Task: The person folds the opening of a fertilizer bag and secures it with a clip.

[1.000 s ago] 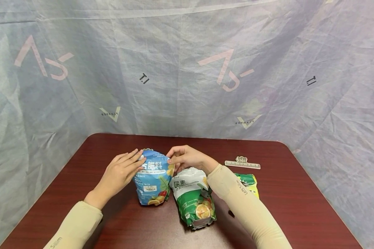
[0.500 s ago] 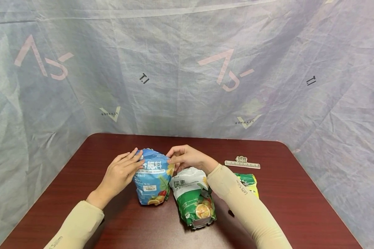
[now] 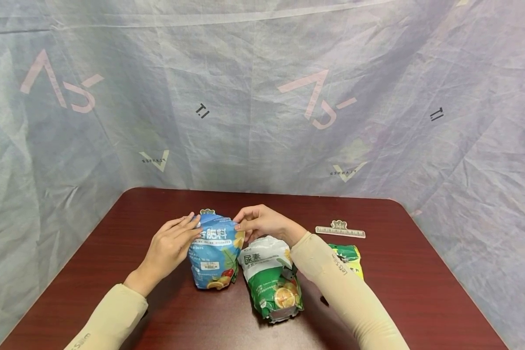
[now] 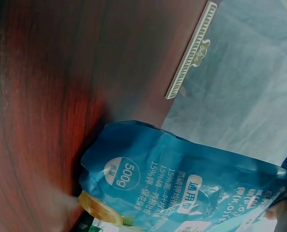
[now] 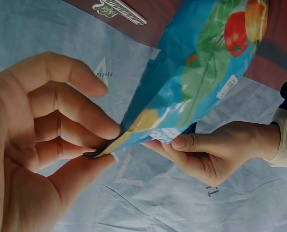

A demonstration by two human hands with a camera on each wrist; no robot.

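- Two bare hands work the top of a blue plastic pouch printed w/ fruit, upright on the dark-red wood-grain tabletop, just beside a white-and-green plastic bag; contact b/w the two unclear.
- Right hand: fingers narrow, pinching the pouch's upper corner against the thumb, per wrist cam. Left hand: fingers laid over the upper front, top edge held b/w them & thumb.
- Main risk: the right hand's pinch looks to take in only a sliver of slick film; a slip could drop the corner & let the pouch sag.
- Poss. spill: can't tell if the mouth is sealed; if not, a squeeze or tilt might push contents out.
- Poss. snag: the cream right sleeve crosses in front of a green-and-yellow packet, & a sweep might drag it. A pale ornamental clip behind the pouch could get knocked, too.
- Vs. half a sec. earlier: pouch top sits a bit lower, more of that clip shows, left hand slightly lower; right hand approx. same pos., white-and-green bag unmoved.
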